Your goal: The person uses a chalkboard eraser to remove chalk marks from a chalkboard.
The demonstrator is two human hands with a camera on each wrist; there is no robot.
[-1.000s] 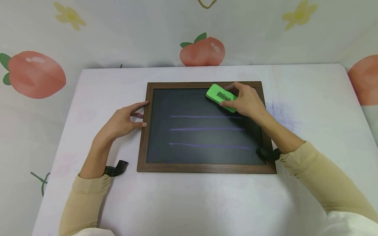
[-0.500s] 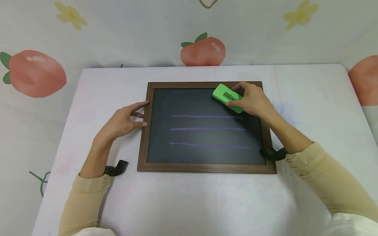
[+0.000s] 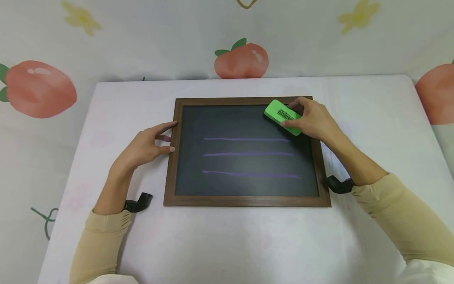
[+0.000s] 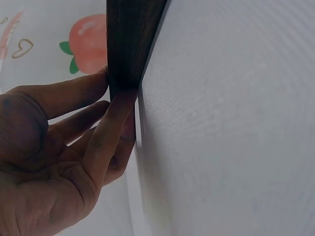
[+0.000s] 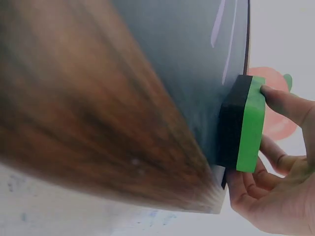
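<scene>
1. The right hand [image 3: 313,120] grips a green eraser [image 3: 282,116], fingers curled over its far edge and thumb on the near long side, so the fingers are clenched round it.
2. The eraser sits at the upper right corner of the board [image 3: 244,157], just inside the frame [image 3: 169,165], its dark felt face flat against the slate (the right wrist view shows felt [image 5: 230,128] and slate touching, with the green back [image 5: 250,125] facing away).
3. Black lettering runs along the eraser's green back, too small to read.
4. Three purple lines [image 3: 248,154] run across the middle of the slate, one above the other; the eraser lies just above the right end of the top one and does not touch it.
5. The left hand [image 3: 143,148] rests on the surface [image 3: 227,240] against the frame's left side, fingers straight and relaxed, holding nothing.
6. In the left wrist view, fingertips [image 4: 120,101] press the frame's outer edge [image 4: 129,44] (the index finger lies highest, near the far corner).
7. The board lies flat and square to the person, about midway across the white surface.
8. Both forearms wear beige sleeves [image 3: 103,236], each with a black strap at the wrist [image 3: 138,203].
9. Behind the surface hangs a pale backdrop printed with peaches [image 3: 241,61] and yellow flowers [image 3: 358,17].
</scene>
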